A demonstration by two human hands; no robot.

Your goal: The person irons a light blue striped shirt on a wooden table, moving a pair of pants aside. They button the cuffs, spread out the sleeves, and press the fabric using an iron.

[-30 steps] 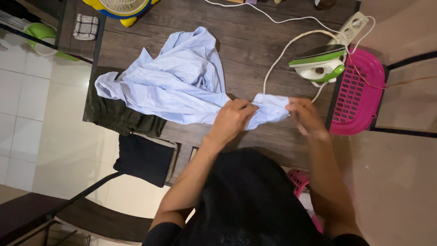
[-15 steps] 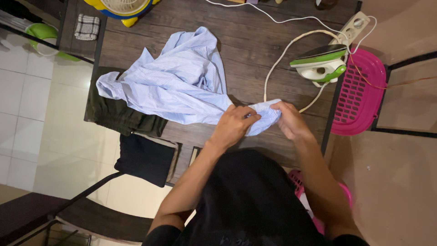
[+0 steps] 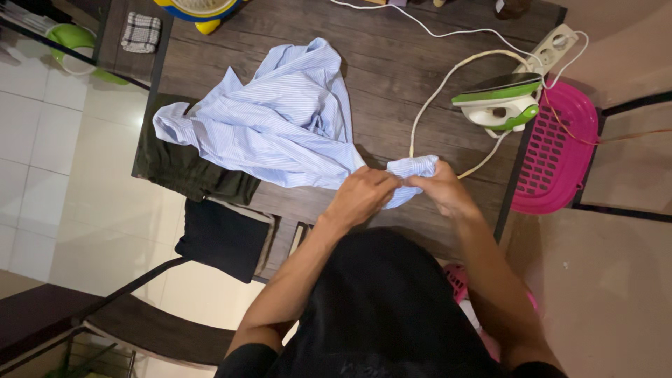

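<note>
Right hand (image 3: 442, 187) has closed in toward left hand (image 3: 360, 198); both are gripping shut on the shirt (image 3: 280, 126) cuff above the counter (image 3: 392, 77), iron (image 3: 500, 103) standing apart.

An iron (image 3: 500, 101) is stood near the right edge of the wooden table (image 3: 392, 70), its cord (image 3: 434, 91) looped leftward. Beyond that edge a pink basket (image 3: 556, 150) is seen. Dark clothes (image 3: 185, 171) are draped over the table's left edge.
</note>
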